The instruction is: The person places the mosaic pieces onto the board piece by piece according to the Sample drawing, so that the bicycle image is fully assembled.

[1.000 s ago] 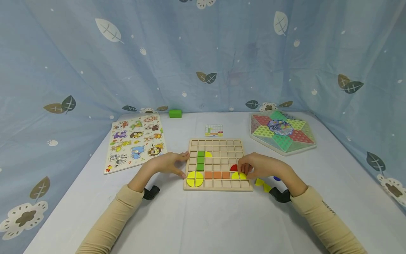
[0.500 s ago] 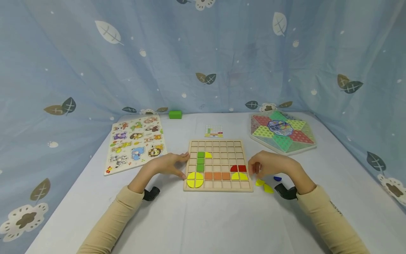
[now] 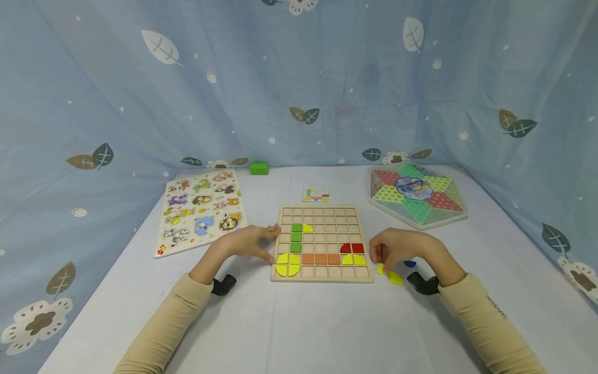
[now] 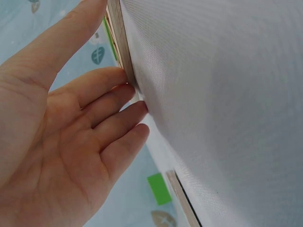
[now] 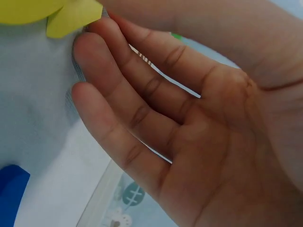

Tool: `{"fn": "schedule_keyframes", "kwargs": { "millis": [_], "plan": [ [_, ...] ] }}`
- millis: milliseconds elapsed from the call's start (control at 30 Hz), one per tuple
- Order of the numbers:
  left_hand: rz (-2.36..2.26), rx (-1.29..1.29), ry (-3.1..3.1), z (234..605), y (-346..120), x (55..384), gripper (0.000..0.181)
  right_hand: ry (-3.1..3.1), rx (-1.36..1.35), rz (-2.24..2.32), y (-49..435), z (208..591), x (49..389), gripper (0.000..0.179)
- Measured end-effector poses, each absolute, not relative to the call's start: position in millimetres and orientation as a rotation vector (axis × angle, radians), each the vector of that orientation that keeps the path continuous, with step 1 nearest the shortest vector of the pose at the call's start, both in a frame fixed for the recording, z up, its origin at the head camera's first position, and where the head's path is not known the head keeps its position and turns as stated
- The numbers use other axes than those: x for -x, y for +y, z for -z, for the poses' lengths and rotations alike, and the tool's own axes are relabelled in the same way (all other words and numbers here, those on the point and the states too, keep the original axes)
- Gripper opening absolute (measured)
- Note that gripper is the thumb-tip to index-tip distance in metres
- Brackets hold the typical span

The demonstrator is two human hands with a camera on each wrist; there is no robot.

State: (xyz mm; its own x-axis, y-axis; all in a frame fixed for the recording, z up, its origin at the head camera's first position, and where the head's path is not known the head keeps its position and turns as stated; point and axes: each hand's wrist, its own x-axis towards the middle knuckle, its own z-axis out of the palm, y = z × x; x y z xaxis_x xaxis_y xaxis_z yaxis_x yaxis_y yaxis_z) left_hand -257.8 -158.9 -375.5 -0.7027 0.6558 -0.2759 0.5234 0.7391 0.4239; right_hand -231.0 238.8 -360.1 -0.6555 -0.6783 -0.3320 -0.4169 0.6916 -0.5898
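Note:
A square wooden grid board (image 3: 325,218) lies in the middle of the table. In its cells are green squares (image 3: 296,237), orange squares (image 3: 321,258), yellow quarter circles (image 3: 288,265) and red pieces (image 3: 357,248). My left hand (image 3: 249,243) rests against the board's left edge, thumb and index fingertips touching it, fingers mostly straight in the left wrist view. Right of the board, my right hand (image 3: 397,246) pinches a yellow quarter-circle piece (image 5: 75,19) between thumb and index; the contact is partly hidden. Another yellow piece (image 3: 395,278) and a blue piece (image 3: 409,264) lie beside that hand.
A small pattern card (image 3: 315,192) lies behind the board. At the left is an animal peg puzzle (image 3: 201,213), with a green block (image 3: 259,169) at the back. A hexagonal star-patterned game box (image 3: 417,195) lies back right.
A red square now sits beside the red quarter circle, where my right hand was. That hand has drawn right, off the board, and down to the loose yellow pieces. My left hand stays put.

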Motion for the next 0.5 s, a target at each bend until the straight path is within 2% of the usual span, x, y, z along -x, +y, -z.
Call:
{"fn": "schedule_keyframes", "kwargs": {
  "millis": [500],
  "plan": [
    [-0.444, -0.883, 2.528, 373.2, -158.0, 256.9, 0.090, 2.495, 0.880, 0.617, 239.5, 363.7, 235.5, 0.018]
  ]
}}
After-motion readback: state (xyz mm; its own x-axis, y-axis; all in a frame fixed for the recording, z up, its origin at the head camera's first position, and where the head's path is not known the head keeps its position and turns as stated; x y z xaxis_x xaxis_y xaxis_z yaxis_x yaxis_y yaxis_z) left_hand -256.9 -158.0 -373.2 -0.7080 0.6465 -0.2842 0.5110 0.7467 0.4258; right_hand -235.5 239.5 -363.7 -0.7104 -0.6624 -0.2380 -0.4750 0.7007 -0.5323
